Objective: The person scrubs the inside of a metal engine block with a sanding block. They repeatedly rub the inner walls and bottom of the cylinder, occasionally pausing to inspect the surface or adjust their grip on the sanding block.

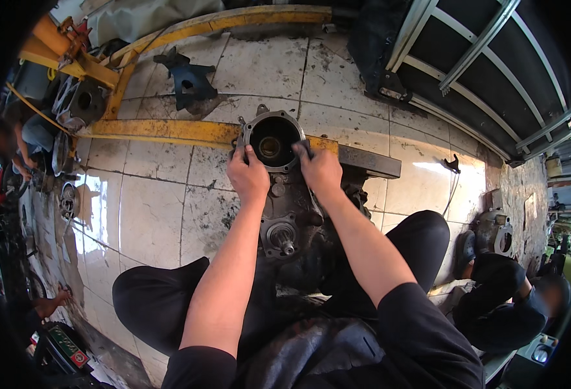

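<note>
A round cast-metal housing with a bolt-holed rim stands open towards me, its dark bore holding a ring at the bottom. My left hand grips the left side of its rim, thumb on top. At the right side of the rim, my right hand pinches a small dark piece, too blurred to identify. Below the housing, between my knees, is a greasy gearbox-like casing. From its flanged cover a splined shaft points towards me.
Behind the housing runs a yellow steel frame with a grey beam end. A dark metal bracket lies beyond on the tiled floor. A fork-shaped part and a bell-shaped housing lie right. People sit at both sides.
</note>
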A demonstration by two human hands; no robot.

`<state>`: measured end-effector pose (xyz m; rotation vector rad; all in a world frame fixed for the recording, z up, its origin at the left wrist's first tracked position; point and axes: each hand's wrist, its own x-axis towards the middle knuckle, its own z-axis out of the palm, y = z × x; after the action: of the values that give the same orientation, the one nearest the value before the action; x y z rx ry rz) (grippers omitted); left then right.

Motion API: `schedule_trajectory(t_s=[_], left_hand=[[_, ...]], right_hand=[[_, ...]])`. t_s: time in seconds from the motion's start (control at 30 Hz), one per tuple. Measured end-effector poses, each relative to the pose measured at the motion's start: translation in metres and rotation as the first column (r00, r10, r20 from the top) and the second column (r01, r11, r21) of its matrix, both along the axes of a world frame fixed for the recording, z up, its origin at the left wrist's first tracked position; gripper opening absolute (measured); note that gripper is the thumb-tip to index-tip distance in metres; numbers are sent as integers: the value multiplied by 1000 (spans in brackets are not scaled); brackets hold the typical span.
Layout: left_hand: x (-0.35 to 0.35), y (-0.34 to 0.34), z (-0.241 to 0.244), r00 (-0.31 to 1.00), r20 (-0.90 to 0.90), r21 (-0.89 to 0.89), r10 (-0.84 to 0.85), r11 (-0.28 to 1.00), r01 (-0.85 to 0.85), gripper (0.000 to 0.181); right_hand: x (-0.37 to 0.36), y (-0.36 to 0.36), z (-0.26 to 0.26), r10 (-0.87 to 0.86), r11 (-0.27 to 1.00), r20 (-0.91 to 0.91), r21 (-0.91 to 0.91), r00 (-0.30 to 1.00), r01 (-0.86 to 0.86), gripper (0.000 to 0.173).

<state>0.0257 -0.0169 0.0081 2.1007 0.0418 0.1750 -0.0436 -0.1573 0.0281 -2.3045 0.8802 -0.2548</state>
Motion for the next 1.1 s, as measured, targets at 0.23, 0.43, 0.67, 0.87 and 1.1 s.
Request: schedule_trajectory(t_s=[0.23,0.43,0.67,0.87,1.1], left_hand=[[-1,-5,3,999,-18,-23,-34,999,34,30],[0,-1,-1,999,-38,17,-18,1000,19,29],[1,-4,-5,1000,10,21,-14,1000,14,30],[-3,0,4,998,-54,-6,-20,1000,19,28],[-1,-5,2,996,-89,-39,-25,999,22,28]], right_hand=[[8,-21,-1,-10,993,3,-118,1000,10,47],[-6,-9,-10,43,976,-18,-213,999,-46,50],[-20,-1,-17,70,991,108,-120,992,-57,53],[-10,2,12,-50,989,-173,125,984,72,52],[-3,-5,5,-109,988,-181,92,977,128,56]])
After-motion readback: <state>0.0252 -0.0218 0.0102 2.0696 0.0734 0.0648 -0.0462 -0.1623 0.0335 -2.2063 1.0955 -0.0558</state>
